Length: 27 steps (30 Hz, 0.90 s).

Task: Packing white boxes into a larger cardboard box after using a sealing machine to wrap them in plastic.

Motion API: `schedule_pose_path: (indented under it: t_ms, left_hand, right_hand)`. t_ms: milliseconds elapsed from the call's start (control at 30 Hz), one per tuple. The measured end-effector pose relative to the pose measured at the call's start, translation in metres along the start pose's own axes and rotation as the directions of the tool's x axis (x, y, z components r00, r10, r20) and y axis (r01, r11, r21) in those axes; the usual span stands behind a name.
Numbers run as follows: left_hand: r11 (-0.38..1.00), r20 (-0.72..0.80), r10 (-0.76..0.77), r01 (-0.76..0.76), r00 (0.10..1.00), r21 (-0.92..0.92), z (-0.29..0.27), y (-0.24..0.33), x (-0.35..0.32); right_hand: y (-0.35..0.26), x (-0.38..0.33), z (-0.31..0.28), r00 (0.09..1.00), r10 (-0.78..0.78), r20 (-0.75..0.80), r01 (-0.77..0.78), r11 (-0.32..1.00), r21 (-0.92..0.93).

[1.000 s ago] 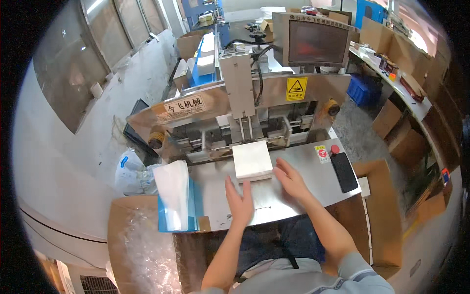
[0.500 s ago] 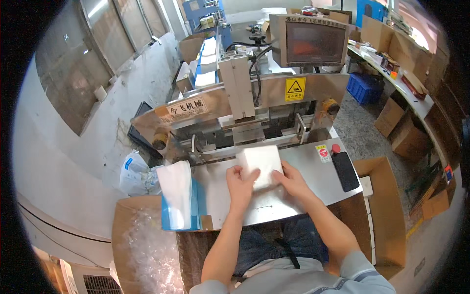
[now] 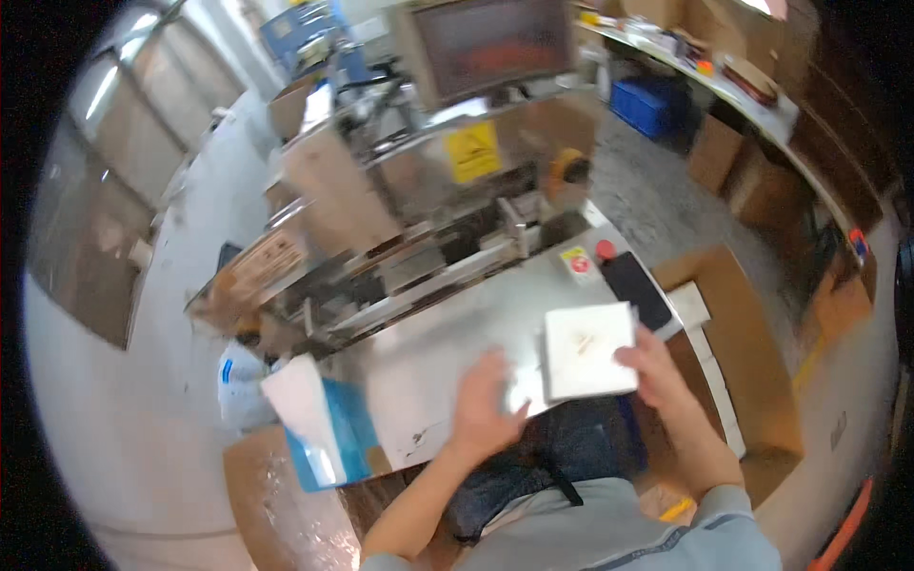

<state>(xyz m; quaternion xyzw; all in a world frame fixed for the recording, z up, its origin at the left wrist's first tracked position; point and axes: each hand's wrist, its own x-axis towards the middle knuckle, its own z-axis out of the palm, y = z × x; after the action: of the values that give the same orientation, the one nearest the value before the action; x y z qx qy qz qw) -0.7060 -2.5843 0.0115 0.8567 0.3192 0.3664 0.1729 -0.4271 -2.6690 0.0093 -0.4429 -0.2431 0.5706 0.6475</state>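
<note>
**Square white stack (image 3: 588,354) in right hand (image 3: 659,373)**

Stack lies right of left hand (image 3: 487,404), over the steel worktop's (image 3: 428,381) front edge, near the open cardboard carton (image 3: 762,343). Outline near square; no clear long axis. Right hand closer, gripping the right edge, thumb on top. Left empty, thumb apart, blurred. Versus half a second earlier: two-handed hold gone; stack shifted carton-ward.
</note>
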Motion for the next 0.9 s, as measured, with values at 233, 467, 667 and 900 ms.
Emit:
schedule_pose_path:
  t_ms: [233,467,667,900]
  left_hand:
    - [0.282,0.003,-0.867,0.495,0.499,-0.822,-0.047,-0.219,0.054]
    - [0.191,0.146,-0.793,0.470,0.591,-0.862,-0.049,-0.308,0.070]
    - [0.134,0.133,-0.863,0.475,0.487,-0.870,-0.021,-0.257,0.074]
    - [0.572,-0.090,-0.744,0.561,0.662,-0.599,-0.137,-0.129,0.000]
  right_hand:
    - [-0.081,-0.050,-0.170,0.748,-0.383,-0.543,0.339,0.923,-0.183]
    - [0.018,-0.071,-0.348,0.507,-0.080,-0.858,0.166,0.986,0.006]
    - [0.101,-0.083,-0.463,0.392,0.262,-0.882,-0.350,0.929,0.121]
    - [0.133,0.002,-0.421,0.408,0.234,-0.882,-0.225,0.963,0.151]
